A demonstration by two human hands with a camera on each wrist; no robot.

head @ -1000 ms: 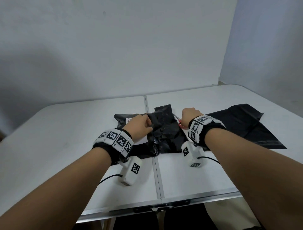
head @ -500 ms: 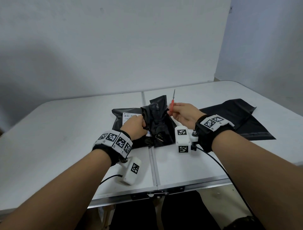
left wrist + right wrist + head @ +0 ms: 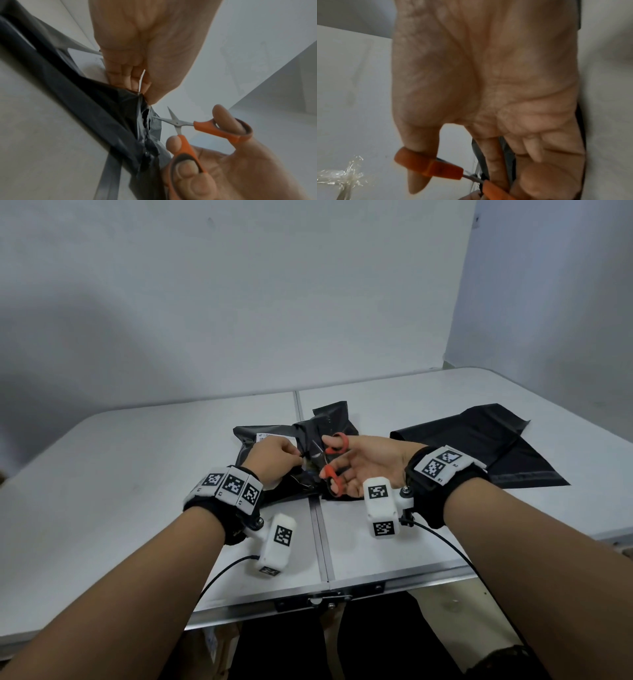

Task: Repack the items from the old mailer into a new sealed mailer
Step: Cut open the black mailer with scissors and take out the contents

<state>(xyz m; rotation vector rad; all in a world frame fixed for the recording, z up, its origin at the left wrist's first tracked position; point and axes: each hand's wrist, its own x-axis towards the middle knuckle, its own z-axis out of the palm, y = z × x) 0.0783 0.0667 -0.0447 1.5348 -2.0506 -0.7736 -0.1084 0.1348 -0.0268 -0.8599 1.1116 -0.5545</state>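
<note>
Head view showed me both hands over the old mailer (image 3: 274,440), a crumpled black bag with a white label, lying on the white table (image 3: 137,474) across the centre seam. My left hand (image 3: 274,460) had its fingers curled tight, pinching the raised edge of that bag; in the left wrist view the fingertips (image 3: 137,83) gripped the black film just above a ragged slit. My right hand (image 3: 370,467) held the scissors (image 3: 334,463), thumb through one orange loop and fingers through the other, palm turned up. The blades (image 3: 173,119) stood spread apart, just beside the slit and right below my left fingertips, one tip at the film; I could not tell whether it touched. The right wrist view gave me mostly palm, with the orange loop (image 3: 412,161) ringing the thumb. Beyond my right wrist, well apart from the fingers, a second black mailer (image 3: 479,440) lay flat on the table.
</note>
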